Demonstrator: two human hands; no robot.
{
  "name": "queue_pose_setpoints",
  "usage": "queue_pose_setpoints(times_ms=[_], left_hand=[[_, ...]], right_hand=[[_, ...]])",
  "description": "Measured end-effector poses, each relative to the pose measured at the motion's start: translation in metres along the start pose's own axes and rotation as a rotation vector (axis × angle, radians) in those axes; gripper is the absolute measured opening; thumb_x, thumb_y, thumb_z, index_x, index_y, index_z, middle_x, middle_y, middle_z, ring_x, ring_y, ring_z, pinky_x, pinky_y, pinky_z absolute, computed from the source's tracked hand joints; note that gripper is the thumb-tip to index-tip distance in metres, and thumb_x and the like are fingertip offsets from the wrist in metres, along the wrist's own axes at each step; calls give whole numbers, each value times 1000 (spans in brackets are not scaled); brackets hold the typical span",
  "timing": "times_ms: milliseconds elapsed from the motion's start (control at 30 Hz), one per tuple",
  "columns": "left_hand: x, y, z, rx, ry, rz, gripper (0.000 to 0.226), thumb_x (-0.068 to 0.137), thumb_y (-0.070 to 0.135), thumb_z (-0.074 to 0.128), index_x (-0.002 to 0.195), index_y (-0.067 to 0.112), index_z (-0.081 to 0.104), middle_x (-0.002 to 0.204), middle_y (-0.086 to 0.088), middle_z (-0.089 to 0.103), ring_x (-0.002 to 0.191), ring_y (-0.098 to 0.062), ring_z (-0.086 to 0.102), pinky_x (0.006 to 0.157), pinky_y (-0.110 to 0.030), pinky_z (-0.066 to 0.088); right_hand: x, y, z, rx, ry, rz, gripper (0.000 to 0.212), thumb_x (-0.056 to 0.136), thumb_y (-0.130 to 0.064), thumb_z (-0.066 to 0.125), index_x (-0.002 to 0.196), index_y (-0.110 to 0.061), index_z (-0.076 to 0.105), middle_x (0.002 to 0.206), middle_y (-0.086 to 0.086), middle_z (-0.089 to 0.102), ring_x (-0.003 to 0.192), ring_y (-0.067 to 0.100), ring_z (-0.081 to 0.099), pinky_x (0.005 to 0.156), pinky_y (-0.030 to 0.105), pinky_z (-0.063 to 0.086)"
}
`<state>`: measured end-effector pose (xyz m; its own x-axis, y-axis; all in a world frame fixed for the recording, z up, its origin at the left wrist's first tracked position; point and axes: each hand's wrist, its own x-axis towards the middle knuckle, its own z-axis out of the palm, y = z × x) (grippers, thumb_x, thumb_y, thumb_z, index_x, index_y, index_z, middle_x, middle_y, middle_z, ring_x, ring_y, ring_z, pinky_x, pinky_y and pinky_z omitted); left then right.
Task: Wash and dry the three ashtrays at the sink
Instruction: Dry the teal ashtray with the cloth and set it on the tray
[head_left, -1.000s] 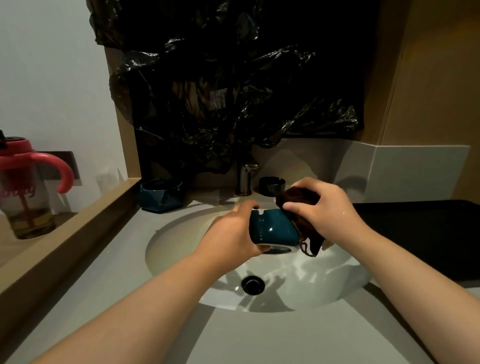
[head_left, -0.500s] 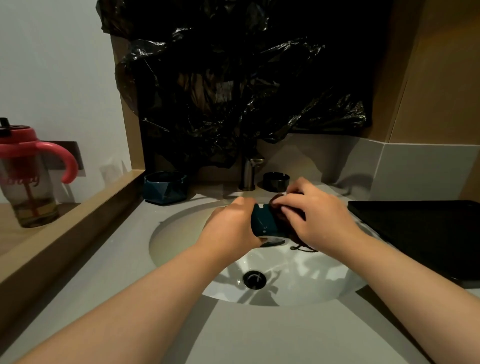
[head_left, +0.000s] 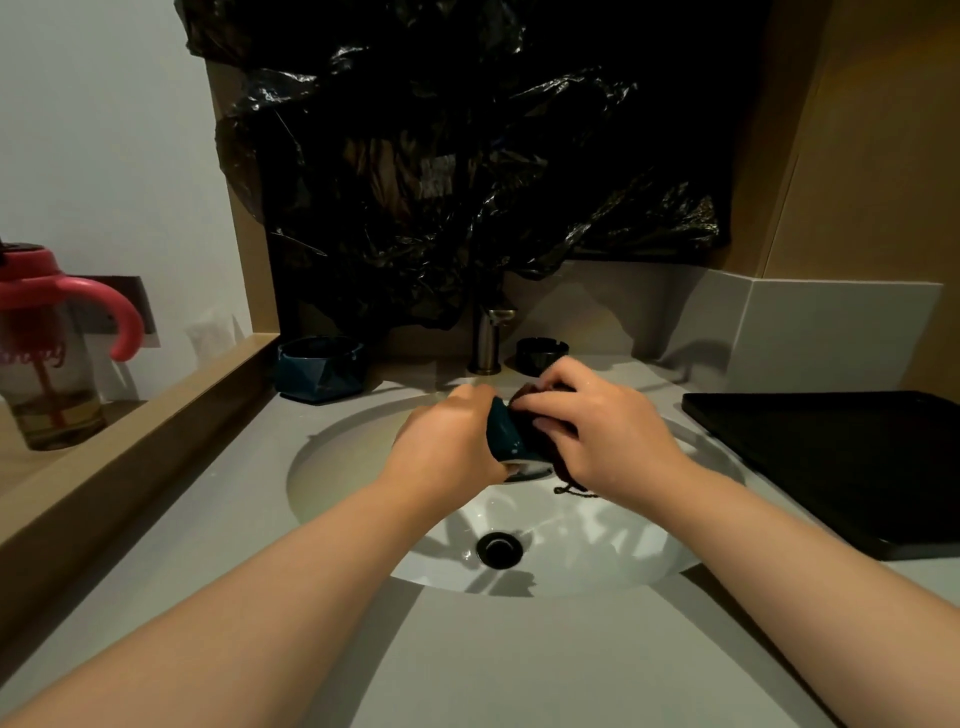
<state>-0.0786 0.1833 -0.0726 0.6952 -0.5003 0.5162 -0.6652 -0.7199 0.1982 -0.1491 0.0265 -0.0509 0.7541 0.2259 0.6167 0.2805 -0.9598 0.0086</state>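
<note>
Over the white sink basin (head_left: 363, 467), my left hand (head_left: 449, 441) grips a teal ashtray (head_left: 506, 439) tipped on its side. My right hand (head_left: 602, 431) holds a dark brown cloth (head_left: 540, 431) pressed against the ashtray, and a loop of the cloth hangs below. A second, angular teal ashtray (head_left: 318, 368) stands on the counter at the basin's back left. A small black ashtray (head_left: 540, 353) sits right of the tap (head_left: 488, 338).
A black tray (head_left: 841, 462) lies on the counter to the right. Black plastic sheeting (head_left: 441, 156) hangs behind the tap. A clear cup with a pink lid and handle (head_left: 52, 358) stands on the wooden ledge (head_left: 156, 431) at left. The drain (head_left: 500, 548) is below the hands.
My hands have closed together, and the right hand with the cloth now covers more of the teal ashtray. The view has shifted slightly.
</note>
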Motion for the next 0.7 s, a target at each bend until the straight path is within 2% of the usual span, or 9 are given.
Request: queue_pose_setpoints(times_ms=[100,233,300,433,633,700], left_hand=[[-1,3,-2,-42,-7,-50,60,73,49,75,120,23,49,106,4,60,92,-18,60,71,-26,48],[0,1,-4,-155,-65,-210,54,72,47,76,116,26,50,97,4,65,87,-17,62,72,-30,53],[1,1,-4,-224,-53,-261,50,71,47,76,110,28,52,92,5,66,85,-17,62,73,-31,54],[1,1,-5,-338,-20,-321,53,66,43,80,110,28,56,93,10,66,86,-12,62,72,-27,53],[-3,5,-6,-386,-62,-299,48,69,45,77,107,32,51,87,13,64,82,-10,62,63,-20,46],[-3,5,-7,-377,-40,-282,51,69,42,79,109,32,50,88,13,62,85,-11,62,66,-21,46]], right_hand=[[-1,6,2,-23,40,69,30,91,-20,57,118,-29,65,112,-3,57,84,23,60,62,39,53],[-7,-9,2,-41,0,-136,30,82,-16,68,112,-20,69,100,0,59,68,20,59,47,33,51],[-5,-10,2,-55,6,-147,30,82,-16,68,112,-19,69,99,1,60,67,20,59,46,34,50],[-5,8,2,-43,146,33,24,84,-15,63,105,-22,71,97,2,61,68,25,60,48,30,46],[-7,-9,2,-32,96,-118,24,83,-15,63,107,-17,70,98,1,61,69,21,58,49,34,50],[-7,-1,2,63,150,3,25,87,-14,59,108,-19,71,100,0,60,75,22,59,57,37,52]])
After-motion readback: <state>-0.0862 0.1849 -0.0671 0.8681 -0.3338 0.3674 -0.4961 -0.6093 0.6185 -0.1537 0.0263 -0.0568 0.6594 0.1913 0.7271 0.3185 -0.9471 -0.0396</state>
